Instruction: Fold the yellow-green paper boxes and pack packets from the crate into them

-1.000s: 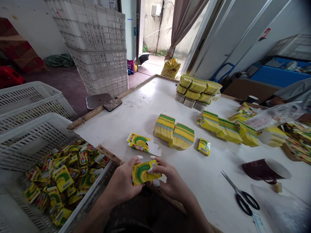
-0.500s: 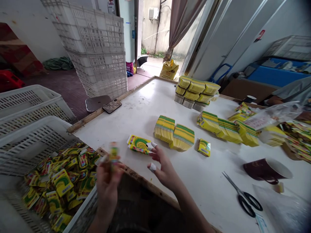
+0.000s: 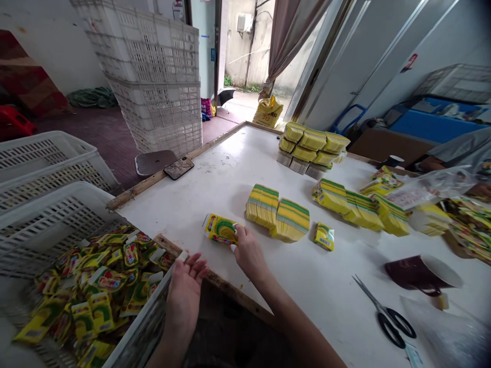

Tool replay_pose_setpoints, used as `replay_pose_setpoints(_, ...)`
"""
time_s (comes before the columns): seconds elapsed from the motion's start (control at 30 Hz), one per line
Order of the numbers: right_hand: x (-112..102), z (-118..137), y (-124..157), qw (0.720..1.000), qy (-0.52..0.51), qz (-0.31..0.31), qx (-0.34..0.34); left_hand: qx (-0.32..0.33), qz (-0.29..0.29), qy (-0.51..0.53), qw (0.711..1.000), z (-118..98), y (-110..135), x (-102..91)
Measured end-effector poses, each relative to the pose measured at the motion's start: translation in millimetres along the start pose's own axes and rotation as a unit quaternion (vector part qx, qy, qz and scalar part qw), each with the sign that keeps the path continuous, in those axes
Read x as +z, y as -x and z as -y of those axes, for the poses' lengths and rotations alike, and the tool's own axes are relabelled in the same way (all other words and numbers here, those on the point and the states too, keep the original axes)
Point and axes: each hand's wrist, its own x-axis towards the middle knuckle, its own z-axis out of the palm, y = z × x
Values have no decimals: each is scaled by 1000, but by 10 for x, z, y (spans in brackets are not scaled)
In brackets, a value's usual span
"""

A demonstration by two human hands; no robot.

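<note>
My right hand (image 3: pixel 248 251), with white tape on its fingertips, has its thumb and fingers closed on the right end of a flat yellow-and-green printed box (image 3: pixel 220 229) lying on the white table. Nothing is in my left hand (image 3: pixel 186 283); its palm is turned up and its fingers are apart and slightly bent, over the table's wooden edge beside a white crate (image 3: pixel 76 193). Many small yellow boxes (image 3: pixel 103 312) lie heaped in that crate. Behind my right hand stand two blocks of stacked yellow cards or flattened boxes (image 3: pixel 263 204).
A single small yellow box (image 3: pixel 324 235), scissors (image 3: pixel 383 309) and a tilted-looking dark mug (image 3: pixel 416 273) are to the right. More yellow stacks (image 3: pixel 314 145) stand at the back. A phone (image 3: pixel 179 167) lies by the left edge. A co-worker's sleeve (image 3: pixel 464 148) shows at far right.
The small yellow box my left hand held is out of it, and the heap in the crate looks different. My right hand has moved left and closed on the flat box.
</note>
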Motion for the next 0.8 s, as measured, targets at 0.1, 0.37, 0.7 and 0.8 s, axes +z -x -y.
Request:
replay_pose_setpoints(0.1, 0, -15, 2, 999, -30, -16, -1, -20, 23, -17, 999, 107, 82, 59)
replay_pose_setpoints(0.37, -173, 179, 292, 964, -263, 44, -3, -24, 97, -16, 995, 130, 154, 51)
replay_pose_setpoints(0.7, 23, 512, 774, 885, -447, -43, 121, 60, 107, -11, 992, 82, 280, 328)
replay_pose_setpoints(0.8, 80, 538, 819, 870, -470, -62, 136, 93, 86, -86, 988, 161, 288, 241)
